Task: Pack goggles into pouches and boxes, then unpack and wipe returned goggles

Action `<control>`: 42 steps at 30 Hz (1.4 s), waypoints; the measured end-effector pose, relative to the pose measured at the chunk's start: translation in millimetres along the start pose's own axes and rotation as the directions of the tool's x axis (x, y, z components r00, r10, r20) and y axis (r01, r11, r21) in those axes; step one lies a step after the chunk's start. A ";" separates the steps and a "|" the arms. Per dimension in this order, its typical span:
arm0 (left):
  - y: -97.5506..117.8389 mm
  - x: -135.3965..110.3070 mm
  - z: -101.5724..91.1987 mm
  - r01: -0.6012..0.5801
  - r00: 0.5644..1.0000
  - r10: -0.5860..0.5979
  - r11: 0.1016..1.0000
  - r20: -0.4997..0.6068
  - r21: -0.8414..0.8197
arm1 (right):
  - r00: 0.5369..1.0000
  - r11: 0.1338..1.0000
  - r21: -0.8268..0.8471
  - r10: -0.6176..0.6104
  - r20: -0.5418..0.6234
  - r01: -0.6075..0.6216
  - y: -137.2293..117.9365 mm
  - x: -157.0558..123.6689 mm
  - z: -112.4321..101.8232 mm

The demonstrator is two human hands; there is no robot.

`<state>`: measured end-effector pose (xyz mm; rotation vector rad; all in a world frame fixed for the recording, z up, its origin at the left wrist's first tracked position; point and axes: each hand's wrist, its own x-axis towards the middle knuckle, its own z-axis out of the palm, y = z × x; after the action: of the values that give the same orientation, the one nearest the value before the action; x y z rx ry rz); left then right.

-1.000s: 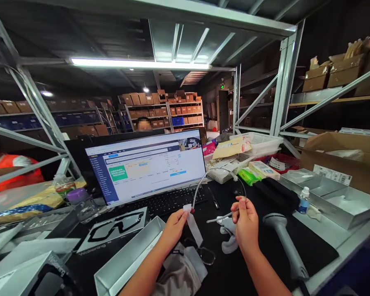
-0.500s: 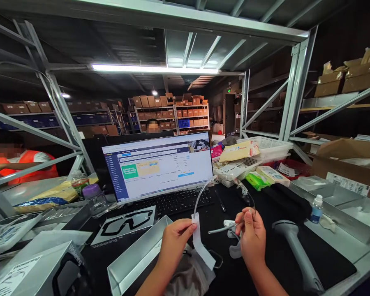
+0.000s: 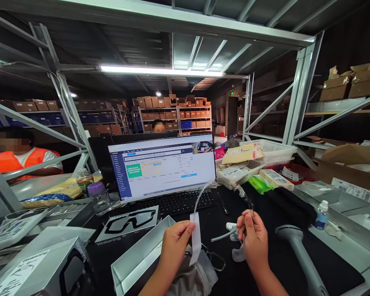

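Note:
My left hand [image 3: 174, 241] pinches the end of a clear glasses arm [image 3: 200, 196] where a white paper tag [image 3: 195, 238] hangs down. My right hand [image 3: 253, 236] is closed on the other side of the same thin clear eyeglasses frame [image 3: 245, 197], held above the black desk mat [image 3: 265, 205]. Under my hands lie a grey cloth pouch [image 3: 188, 279], a loose lens [image 3: 217, 261] and small white plastic pieces [image 3: 231, 226].
A monitor [image 3: 163, 166] and keyboard [image 3: 179, 202] stand behind my hands. An open silver box [image 3: 138, 263] lies left, a grey barcode scanner [image 3: 299, 255] right. Baskets of packets [image 3: 255, 158], a small bottle [image 3: 320, 213] and cardboard boxes sit further right. A person in an orange vest [image 3: 24, 160] sits at far left.
The view has shifted left and up a little. My hands have kept hold of the glasses, and the paper tag now hangs straight down instead of slanting right.

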<state>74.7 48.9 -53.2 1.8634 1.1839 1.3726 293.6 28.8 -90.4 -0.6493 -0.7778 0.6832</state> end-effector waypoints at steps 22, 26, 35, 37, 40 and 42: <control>11.9 -9.2 -34.5 0.129 0.959 -0.178 0.967 -0.220 -0.221 | 0.873 0.952 -0.250 0.268 0.408 -0.176 3.8 -14.5 9.5; 9.3 -28.6 -39.5 0.152 0.982 -0.167 0.976 -0.091 -0.153 | 0.876 0.947 -0.285 0.262 0.404 -0.152 11.3 -15.4 9.1; 22.1 -58.1 -39.3 0.079 0.995 -0.092 0.966 -0.045 -0.247 | 0.850 0.874 -0.453 0.100 0.517 0.174 13.4 -26.1 14.4; 26.6 -68.1 -33.2 0.006 0.999 -0.022 0.948 -0.047 -0.317 | 0.833 0.844 -0.478 0.071 0.549 0.242 14.8 -28.0 14.6; 28.0 -80.5 -24.1 -0.029 0.999 0.011 0.920 -0.049 -0.391 | 0.848 0.877 -0.459 0.130 0.514 0.144 17.6 -30.9 15.0; 24.4 -84.5 -21.2 -0.016 0.997 -0.012 0.924 -0.071 -0.381 | 0.836 0.924 -0.362 0.290 0.466 -0.119 19.1 -33.4 15.9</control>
<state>54.7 -38.4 -65.6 1.5502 0.8685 1.5550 257.6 19.7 -109.2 -0.8713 -1.3503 0.9607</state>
